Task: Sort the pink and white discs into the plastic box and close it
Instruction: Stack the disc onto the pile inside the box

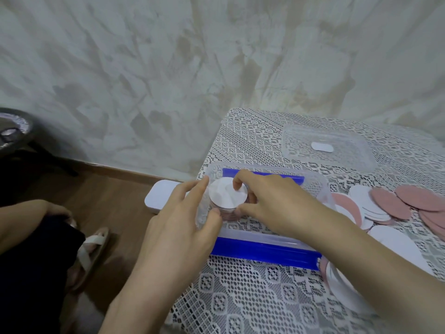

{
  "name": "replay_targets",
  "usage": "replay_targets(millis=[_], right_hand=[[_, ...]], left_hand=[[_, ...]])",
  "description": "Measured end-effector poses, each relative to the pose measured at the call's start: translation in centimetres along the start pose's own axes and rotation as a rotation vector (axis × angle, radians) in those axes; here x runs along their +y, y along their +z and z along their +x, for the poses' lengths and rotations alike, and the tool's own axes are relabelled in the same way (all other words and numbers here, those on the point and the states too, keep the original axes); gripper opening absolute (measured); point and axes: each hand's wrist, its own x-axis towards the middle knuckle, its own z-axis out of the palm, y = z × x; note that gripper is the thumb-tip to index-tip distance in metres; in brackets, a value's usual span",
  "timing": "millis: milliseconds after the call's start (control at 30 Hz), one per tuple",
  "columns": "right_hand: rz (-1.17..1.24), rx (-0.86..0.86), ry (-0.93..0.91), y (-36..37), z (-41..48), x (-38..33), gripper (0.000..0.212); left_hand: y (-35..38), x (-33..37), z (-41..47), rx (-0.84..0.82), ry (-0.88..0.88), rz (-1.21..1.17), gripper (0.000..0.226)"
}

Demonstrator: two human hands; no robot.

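Inside box [322, 186], hands [272, 203] hold upright disc stack [227, 196].

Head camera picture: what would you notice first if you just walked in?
First, two hands meeting over a stack of discs with a white one on top, at the left end of the clear box with blue clips: the left hand steadies the stack's side, and the right hand presses on top. Next, loose pink and white discs spread on the lace cloth to the right, and the lid lying behind the box.
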Motion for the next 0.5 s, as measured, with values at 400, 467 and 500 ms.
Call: replay_targets(millis=[400, 467, 500], right_hand=[[-0.39, 0.158, -0.165, -3.0, -3.1, -0.8, 0.037], [-0.445, 0.219, -0.167, -3.9, -4.5, -0.5, 0.034], [-0.457, 0.236, -0.155, -4.4, -5.2, -0.3, 0.034]], left_hand=[[-1.4, 1.8, 1.4, 0.117, 0.128, 0.366, 0.041], [-1.4, 2.8, 1.7, 0.139, 0.192, 0.41, 0.041], [-1.1, 3.5, 1.9, 0.142, 0.227, 0.43, 0.041]])
